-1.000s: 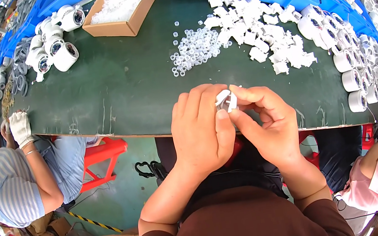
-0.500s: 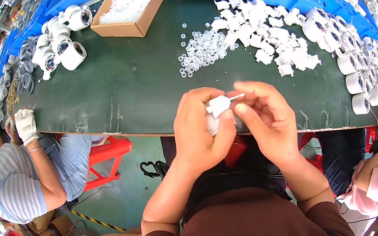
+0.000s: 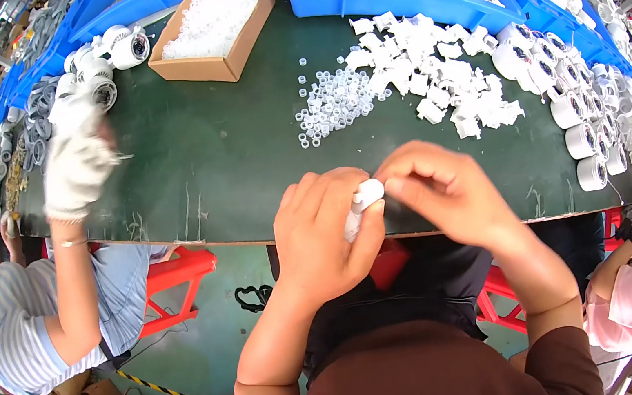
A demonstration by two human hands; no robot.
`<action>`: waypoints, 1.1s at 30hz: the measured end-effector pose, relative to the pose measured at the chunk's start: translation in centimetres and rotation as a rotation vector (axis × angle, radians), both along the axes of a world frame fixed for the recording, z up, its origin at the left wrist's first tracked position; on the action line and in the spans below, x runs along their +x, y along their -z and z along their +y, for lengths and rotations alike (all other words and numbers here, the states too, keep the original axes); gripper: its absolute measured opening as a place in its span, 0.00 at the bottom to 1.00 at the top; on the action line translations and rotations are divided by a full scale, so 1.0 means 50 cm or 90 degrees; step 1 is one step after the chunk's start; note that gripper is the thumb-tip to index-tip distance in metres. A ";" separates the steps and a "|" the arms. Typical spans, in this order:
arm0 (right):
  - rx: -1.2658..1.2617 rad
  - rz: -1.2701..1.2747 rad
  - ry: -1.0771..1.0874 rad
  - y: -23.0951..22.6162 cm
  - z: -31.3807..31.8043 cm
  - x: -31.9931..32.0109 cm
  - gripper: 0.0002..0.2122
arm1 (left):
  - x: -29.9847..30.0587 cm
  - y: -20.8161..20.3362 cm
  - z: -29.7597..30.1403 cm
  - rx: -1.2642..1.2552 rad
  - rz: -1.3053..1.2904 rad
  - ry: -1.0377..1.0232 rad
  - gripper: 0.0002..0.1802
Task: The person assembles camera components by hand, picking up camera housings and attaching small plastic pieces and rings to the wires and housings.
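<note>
Centre frame: left hand (image 3: pixel 317 237) fingers hold white part (image 3: pixel 368 193), now turned, rounded end toward right hand (image 3: pixel 447 191); latter's fingers narrow, contents unclear.

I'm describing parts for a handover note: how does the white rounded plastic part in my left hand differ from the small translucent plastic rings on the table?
The white rounded plastic part is opaque; the small translucent plastic rings look see-through. The part is larger than each ring. Your left hand holds the part; the rings lie loose on the green tabletop.
</note>
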State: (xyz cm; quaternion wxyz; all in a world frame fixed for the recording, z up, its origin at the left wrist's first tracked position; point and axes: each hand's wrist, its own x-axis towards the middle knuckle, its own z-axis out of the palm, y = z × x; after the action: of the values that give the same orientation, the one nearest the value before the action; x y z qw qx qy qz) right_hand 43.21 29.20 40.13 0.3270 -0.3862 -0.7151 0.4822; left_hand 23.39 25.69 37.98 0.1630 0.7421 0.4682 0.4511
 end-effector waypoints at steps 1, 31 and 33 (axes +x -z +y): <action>0.001 -0.063 0.062 -0.005 0.019 0.002 0.06 | 0.004 0.003 0.002 0.012 0.004 -0.015 0.13; -0.162 0.007 0.132 -0.006 0.022 0.031 0.08 | 0.014 -0.008 -0.008 -0.030 0.109 -0.049 0.13; -0.230 0.146 0.094 -0.011 -0.007 0.036 0.07 | 0.017 -0.012 -0.005 -0.037 0.125 -0.045 0.13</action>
State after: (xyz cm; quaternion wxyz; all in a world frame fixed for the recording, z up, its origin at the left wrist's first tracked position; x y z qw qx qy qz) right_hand 45.02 28.84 40.69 0.3663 -0.4324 -0.5453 0.6177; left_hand 24.22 25.45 38.57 0.1218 0.7605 0.5207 0.3683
